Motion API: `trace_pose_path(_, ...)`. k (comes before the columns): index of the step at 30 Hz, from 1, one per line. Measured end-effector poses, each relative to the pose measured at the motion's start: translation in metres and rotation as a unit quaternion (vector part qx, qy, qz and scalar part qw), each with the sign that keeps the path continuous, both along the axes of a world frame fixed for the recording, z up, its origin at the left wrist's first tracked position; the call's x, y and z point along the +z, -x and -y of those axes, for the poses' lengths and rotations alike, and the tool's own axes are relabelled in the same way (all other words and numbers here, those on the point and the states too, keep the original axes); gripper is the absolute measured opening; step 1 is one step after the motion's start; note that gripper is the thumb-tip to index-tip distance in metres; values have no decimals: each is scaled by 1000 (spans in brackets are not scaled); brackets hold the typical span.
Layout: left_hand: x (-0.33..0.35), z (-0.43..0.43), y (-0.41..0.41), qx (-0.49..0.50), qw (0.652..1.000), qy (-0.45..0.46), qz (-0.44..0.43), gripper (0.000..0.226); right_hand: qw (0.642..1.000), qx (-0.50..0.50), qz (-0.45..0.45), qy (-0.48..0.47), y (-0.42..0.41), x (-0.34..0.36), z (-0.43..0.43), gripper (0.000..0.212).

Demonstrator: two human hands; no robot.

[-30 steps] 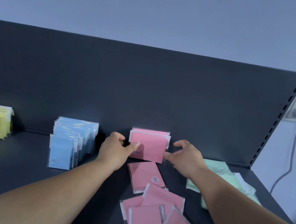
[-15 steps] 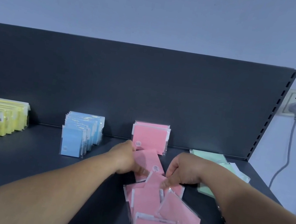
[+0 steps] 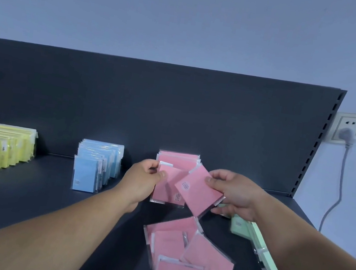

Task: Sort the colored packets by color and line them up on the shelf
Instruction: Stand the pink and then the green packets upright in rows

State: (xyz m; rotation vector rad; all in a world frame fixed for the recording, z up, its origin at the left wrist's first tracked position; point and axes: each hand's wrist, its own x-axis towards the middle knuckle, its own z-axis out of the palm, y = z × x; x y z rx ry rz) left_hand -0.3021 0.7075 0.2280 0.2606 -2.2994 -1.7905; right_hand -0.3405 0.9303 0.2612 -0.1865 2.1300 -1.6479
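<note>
My left hand [image 3: 144, 180] grips a pink packet [image 3: 168, 186] held upright above the dark shelf [image 3: 24, 199]. My right hand [image 3: 232, 192] grips a second pink packet [image 3: 198, 190], tilted on one corner, just right of the first. Behind both stands a short upright row of pink packets [image 3: 178, 159] against the back panel. A loose pile of pink packets [image 3: 187, 252] lies flat in front of my hands. Upright rows of blue packets [image 3: 96, 164] and yellow packets [image 3: 6, 147] stand to the left.
Green packets [image 3: 250, 233] lie flat at the right, partly hidden under my right forearm. The shelf's dark back panel [image 3: 153, 108] rises behind the rows. A wall socket with a grey plug and cord [image 3: 346, 137] is at the far right.
Both hands dropped from the standing pink row to the loose pile, each took hold of a pink packet, and lifted it up in front of the row.
</note>
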Motion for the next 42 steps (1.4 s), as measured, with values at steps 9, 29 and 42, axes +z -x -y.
trace_pose_path(9, 17, -6, -3, -15, 1000, 9, -13, 18, 996, 4, -83, -11, 2, 3, -2, 22)
trace_pose_path(29, 13, -9, -18, -97, 970, 217, -45, 30, 966, 10, -208, -151, -15, -28, 31, 53)
trace_pose_path(42, -14, -1, -21, -69, 971, 227, -17, 22, 916, 30, -263, -302, -20, -33, 33, 37)
